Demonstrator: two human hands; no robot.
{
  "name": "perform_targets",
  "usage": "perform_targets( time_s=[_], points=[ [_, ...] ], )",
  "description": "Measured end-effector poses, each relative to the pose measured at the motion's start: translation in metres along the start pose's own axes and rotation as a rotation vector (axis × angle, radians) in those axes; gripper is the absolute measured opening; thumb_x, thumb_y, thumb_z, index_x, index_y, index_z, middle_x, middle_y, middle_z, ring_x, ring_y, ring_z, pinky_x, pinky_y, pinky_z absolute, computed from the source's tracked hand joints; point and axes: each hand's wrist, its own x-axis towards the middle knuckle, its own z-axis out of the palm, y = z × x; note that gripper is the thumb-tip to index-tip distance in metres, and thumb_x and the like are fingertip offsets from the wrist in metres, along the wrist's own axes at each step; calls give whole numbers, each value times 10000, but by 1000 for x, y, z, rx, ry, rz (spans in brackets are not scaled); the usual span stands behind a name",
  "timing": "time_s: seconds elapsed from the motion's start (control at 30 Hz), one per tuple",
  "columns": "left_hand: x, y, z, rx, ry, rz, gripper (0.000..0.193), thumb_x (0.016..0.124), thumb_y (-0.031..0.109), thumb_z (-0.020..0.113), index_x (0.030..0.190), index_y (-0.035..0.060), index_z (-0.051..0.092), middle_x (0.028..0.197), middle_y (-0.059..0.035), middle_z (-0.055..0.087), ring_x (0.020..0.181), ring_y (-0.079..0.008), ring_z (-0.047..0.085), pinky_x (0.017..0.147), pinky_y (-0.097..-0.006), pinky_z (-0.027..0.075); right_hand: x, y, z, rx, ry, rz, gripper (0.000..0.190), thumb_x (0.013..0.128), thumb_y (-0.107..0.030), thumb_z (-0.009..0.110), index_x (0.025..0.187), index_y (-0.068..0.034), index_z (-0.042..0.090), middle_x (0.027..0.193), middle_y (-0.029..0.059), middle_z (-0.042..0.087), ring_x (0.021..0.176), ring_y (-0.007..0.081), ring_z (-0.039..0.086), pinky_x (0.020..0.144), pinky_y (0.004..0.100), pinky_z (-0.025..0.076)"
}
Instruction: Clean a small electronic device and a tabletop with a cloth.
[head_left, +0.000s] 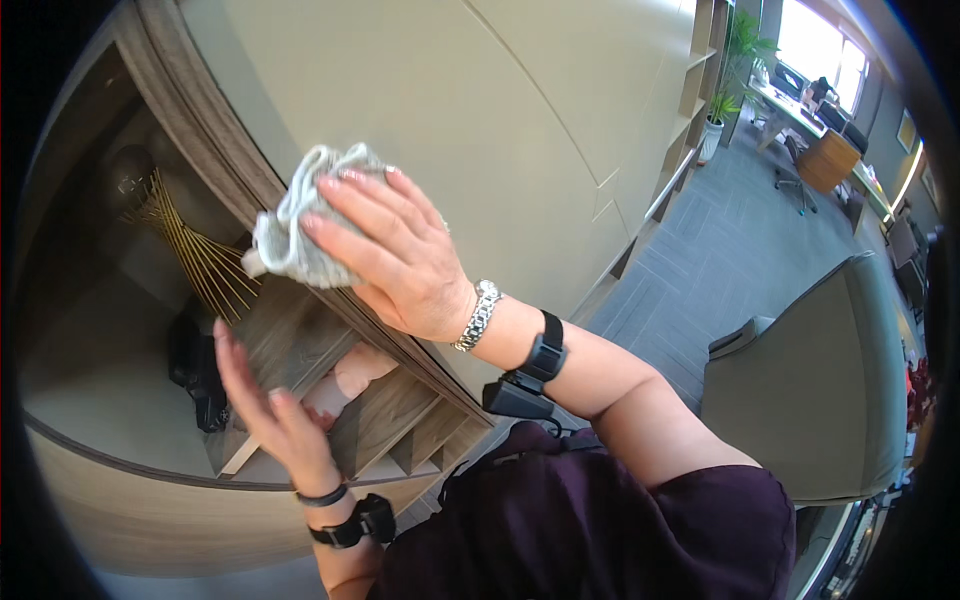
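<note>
Under the spread fingers of my right hand (405, 259) is a bunched pale cloth (292, 240), close to a brown-framed edge (225, 150) of a smooth beige cabinet panel (480, 150). Whether the cloth touches the panel or its frame cannot be told for certain. My left hand (274, 420) is raised in front of the open shelf unit, empty, with thumb and fingers apart. Behind it on the shelf are a gold wire ornament (191, 259) and a black model car (196, 375). A pinkish object (349, 382), partly behind my left hand, is too unclear to name.
Wooden shelf boards (397, 412) run below the frame. A grey-green upholstered chair (802, 382) stands on my right over grey patterned flooring (675, 277). Farther off are a potted plant (720, 112), a desk (787, 109) and a wooden-backed swivel chair (827, 161).
</note>
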Motion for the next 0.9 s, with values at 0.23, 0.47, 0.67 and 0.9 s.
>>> perform_targets(
  time_s=[0.23,0.47,0.67,0.9],
  points=[
    [-40,0,73,-95,-220,89,694,1007,317,585,1569,30,297,1633,-359,90,1512,-525,155,1207,-563,191,-145,22,-7,-46,-359,-53,651,773,-107,739,1396,-230,596,1476,60,554,1333,227,538,1175,480,346],
    [-49,0,90,60,-163,106,871,910,178,720,1603,68,203,1645,-346,-19,1529,-522,47,1204,-589,158,-145,56,-13,-204,-262,-210,559,855,-163,699,1397,-256,597,1469,51,565,1340,204,541,1240,474,224],
    [-13,-3,96,144,-52,191,1024,828,117,791,1615,86,137,1649,-334,-14,1534,-507,41,1207,-587,131,-42,122,-31,-190,259,56,647,800,78,546,1422,-99,550,1507,193,495,1436,328,433,1245,522,153],
    [-24,-11,115,181,74,-10,1015,866,55,727,1606,-29,38,1664,-262,64,1539,-353,118,1238,-471,99,-106,106,-16,-160,321,265,628,819,60,529,1436,-56,505,1504,218,473,1446,393,395,1226,572,169]
  ],
)
